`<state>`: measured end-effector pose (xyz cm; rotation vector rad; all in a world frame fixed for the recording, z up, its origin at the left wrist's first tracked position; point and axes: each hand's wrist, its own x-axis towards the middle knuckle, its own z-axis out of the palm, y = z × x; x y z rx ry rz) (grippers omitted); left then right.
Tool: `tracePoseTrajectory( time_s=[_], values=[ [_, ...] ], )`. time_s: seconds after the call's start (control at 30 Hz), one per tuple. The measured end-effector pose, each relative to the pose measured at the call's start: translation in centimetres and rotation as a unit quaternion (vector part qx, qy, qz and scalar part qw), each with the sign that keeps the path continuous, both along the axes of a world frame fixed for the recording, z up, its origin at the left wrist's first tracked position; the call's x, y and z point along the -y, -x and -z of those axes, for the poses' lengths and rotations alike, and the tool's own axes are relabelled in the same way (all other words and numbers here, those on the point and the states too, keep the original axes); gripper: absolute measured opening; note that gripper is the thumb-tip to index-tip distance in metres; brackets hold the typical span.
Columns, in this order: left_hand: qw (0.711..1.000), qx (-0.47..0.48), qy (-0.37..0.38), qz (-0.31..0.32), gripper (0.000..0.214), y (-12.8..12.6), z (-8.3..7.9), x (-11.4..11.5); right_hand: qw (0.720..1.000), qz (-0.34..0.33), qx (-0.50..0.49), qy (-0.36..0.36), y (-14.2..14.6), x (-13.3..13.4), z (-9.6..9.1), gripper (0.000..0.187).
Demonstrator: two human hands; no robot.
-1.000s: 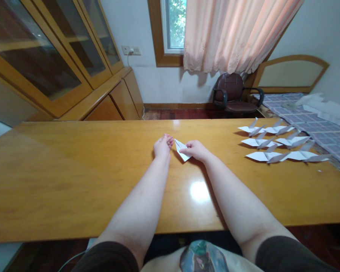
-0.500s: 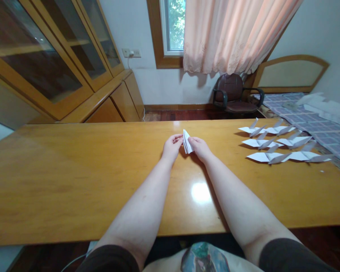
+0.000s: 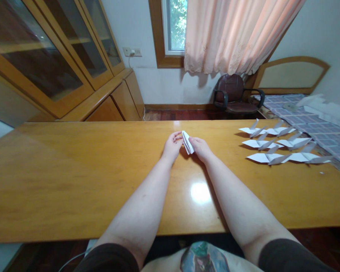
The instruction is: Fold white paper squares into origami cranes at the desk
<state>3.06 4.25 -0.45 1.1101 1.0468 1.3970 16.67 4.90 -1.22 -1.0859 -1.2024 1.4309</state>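
Note:
A white folded paper (image 3: 187, 143), narrow and with several layers, stands tilted above the middle of the table, its pointed end up and leaning left. Its right side is pinched between the thumb and fingers of my right hand (image 3: 200, 148). My left hand (image 3: 172, 146) is at the paper's left edge, fingers loosely curved and a little apart; whether its fingertips touch the paper is hard to tell. The fingers behind the paper are hidden.
Several white origami cranes (image 3: 272, 145) stand in rows at the right of the wooden table (image 3: 73, 177). A small white scrap (image 3: 321, 172) lies near them. Beyond the table are a brown armchair (image 3: 234, 92), a bed (image 3: 297, 109) and a glass-door cabinet (image 3: 82, 68).
The folded paper has tipped a little, its top to the left and its lower end to the right. My left fingers have loosened slightly. The cranes have stayed put.

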Motion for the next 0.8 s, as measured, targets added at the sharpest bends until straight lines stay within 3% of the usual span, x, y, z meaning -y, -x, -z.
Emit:
tracePoseTrajectory(
  time_s=[0.2, 0.53, 0.7, 0.8],
  values=[
    [0.998, -0.053, -0.026, -0.008, 0.045, 0.3, -0.1, 0.1, 0.999, 0.009, 0.043, -0.013, -0.1, 0.4, -0.5, 0.047],
    [0.988, -0.135, -0.050, -0.063, 0.019, 0.7, 0.6, -0.4, 0.997, 0.000, 0.077, -0.004, 0.1, 0.4, -0.4, 0.042],
    [0.987, -0.144, -0.049, -0.046, 0.027, 0.9, 0.5, -0.4, 0.996, -0.006, 0.091, -0.010, 0.0, 0.6, -0.6, 0.039],
    [0.975, -0.210, -0.052, -0.054, 0.025, 1.2, 0.3, -0.2, 0.995, -0.003, 0.100, -0.013, 0.0, 0.6, -0.7, 0.039]
  ],
)
